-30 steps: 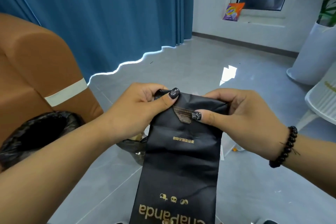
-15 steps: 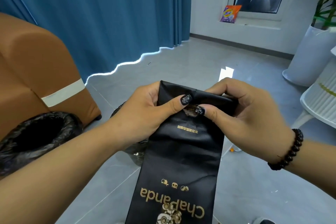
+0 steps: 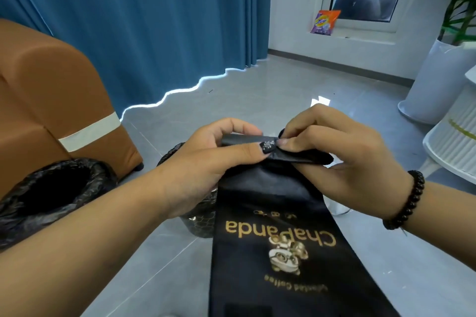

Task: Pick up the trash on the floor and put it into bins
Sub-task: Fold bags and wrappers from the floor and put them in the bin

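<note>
grey glossy floor tiles [image 3: 257,90] fill the room, with a blue curtain [image 3: 154,20] hanging at 11 o'clock. at 9 o'clock stands a brown leather armchair [image 3: 51,90] with a white tape strip, and just below it a bin lined with a black bag [image 3: 51,188]. a second black-lined bin [image 3: 201,224] sits behind the left hand [image 3: 203,167], whose thumb and curled fingers pinch the folded top edge of a black chapanda coffee bag [image 3: 278,252] at centre, held above the floor. the right hand [image 3: 342,159], wearing a bead bracelet [image 3: 407,203], pinches the same fold, fingertips meeting the left thumb. a detergent packet [image 3: 325,22] leans on the windowsill at 1 o'clock; a white planter [image 3: 435,85] stands at 3 o'clock.
</note>
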{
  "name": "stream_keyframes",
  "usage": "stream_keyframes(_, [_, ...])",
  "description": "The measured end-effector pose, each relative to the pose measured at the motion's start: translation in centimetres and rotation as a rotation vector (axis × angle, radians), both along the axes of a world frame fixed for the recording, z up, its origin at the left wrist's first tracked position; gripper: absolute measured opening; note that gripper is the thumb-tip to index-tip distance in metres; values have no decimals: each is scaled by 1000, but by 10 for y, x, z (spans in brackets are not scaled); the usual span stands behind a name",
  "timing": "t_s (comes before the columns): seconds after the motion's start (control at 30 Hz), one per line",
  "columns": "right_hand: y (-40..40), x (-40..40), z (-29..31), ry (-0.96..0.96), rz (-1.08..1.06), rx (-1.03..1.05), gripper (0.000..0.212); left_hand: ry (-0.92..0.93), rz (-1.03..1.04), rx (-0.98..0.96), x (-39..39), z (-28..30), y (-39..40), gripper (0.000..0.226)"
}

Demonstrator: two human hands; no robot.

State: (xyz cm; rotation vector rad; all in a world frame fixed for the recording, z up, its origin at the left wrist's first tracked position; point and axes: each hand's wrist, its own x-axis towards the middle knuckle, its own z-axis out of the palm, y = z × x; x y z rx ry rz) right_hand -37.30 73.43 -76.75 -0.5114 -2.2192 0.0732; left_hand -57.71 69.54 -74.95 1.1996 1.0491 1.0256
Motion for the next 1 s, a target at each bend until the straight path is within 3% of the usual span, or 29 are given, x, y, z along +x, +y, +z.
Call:
stream_keyframes(0.1, [2, 4, -3, -15, 36, -232, 30, 61, 29, 60, -6, -2, 4, 38])
stream_keyframes(0.2, [3, 4, -7, 83, 25, -614, 56, 60, 60, 151, -11, -2, 8, 48])
stream_keyframes(0.3, [3, 2, -9, 236, 99, -906, 51, 136, 47, 200, -10, -2, 9, 54])
stream_keyframes(0.5, [3, 0, -4, 366, 83, -890, 39, 193, -79, 55, -6, -9, 5, 34])
stream_keyframes(0.73, [2, -3, -9, 305, 25, -658, 42, 123, -102, -79, -9, -7, 5, 58])
stream_keyframes(0.83, [5, -3, -11, 277, 14, -564, 41, 96, -108, -107, -11, -13, 8, 46])
stream_keyframes(1.0, [8, -2, -13, 207, 57, -688, 48, 108, -65, -35, -12, -15, 10, 51])
